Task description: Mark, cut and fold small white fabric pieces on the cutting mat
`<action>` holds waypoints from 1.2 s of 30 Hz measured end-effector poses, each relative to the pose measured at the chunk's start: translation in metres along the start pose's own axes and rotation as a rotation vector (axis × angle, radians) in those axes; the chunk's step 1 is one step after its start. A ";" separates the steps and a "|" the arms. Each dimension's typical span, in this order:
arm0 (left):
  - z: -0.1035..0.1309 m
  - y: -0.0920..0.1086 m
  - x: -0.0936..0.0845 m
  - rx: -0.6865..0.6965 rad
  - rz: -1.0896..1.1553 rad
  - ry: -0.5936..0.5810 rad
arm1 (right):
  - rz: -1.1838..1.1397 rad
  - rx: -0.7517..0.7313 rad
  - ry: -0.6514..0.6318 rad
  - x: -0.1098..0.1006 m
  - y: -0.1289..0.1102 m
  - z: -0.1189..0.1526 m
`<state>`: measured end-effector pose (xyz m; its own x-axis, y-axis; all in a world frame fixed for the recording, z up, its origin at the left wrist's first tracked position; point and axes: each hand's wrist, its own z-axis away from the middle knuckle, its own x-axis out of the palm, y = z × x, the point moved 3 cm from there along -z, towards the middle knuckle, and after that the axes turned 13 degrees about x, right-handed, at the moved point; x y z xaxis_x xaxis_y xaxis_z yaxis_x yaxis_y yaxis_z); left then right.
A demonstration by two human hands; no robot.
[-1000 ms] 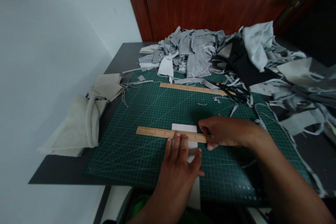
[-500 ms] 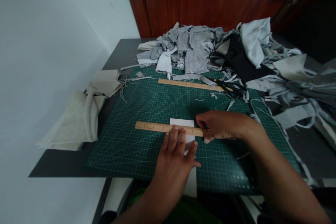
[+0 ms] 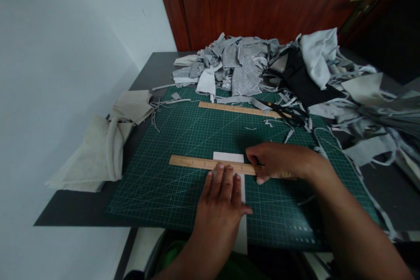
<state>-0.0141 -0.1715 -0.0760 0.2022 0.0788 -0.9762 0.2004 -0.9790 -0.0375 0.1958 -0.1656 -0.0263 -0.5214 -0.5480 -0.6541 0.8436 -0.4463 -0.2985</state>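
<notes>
Left hand flat on white strip, fingertips on wooden ruler; right hand grip clamped on ruler's right part, scissors beyond ruler.

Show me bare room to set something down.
The green gridded cutting mat is bare between the near wooden ruler and far wooden ruler, at their left halves, and left of the left hand. Crowded: its far right corner, with black scissors and grey fabric scraps.
</notes>
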 end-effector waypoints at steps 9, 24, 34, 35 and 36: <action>0.004 -0.003 0.006 -0.001 0.039 0.002 | -0.015 -0.005 0.005 0.001 0.003 -0.002; 0.006 -0.003 0.010 0.001 0.040 -0.013 | 0.030 0.031 0.033 -0.001 0.006 -0.004; 0.006 -0.001 0.016 0.023 -0.007 -0.002 | 0.025 0.007 0.018 0.001 0.006 -0.004; 0.006 -0.002 0.016 0.023 -0.006 -0.003 | 0.024 0.004 0.021 0.001 0.006 -0.004; 0.006 -0.002 0.016 0.026 -0.006 -0.001 | 0.024 0.003 0.025 0.000 0.005 -0.004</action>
<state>-0.0165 -0.1697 -0.0925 0.2000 0.0841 -0.9762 0.1765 -0.9831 -0.0485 0.2005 -0.1656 -0.0307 -0.4976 -0.5407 -0.6783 0.8554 -0.4353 -0.2805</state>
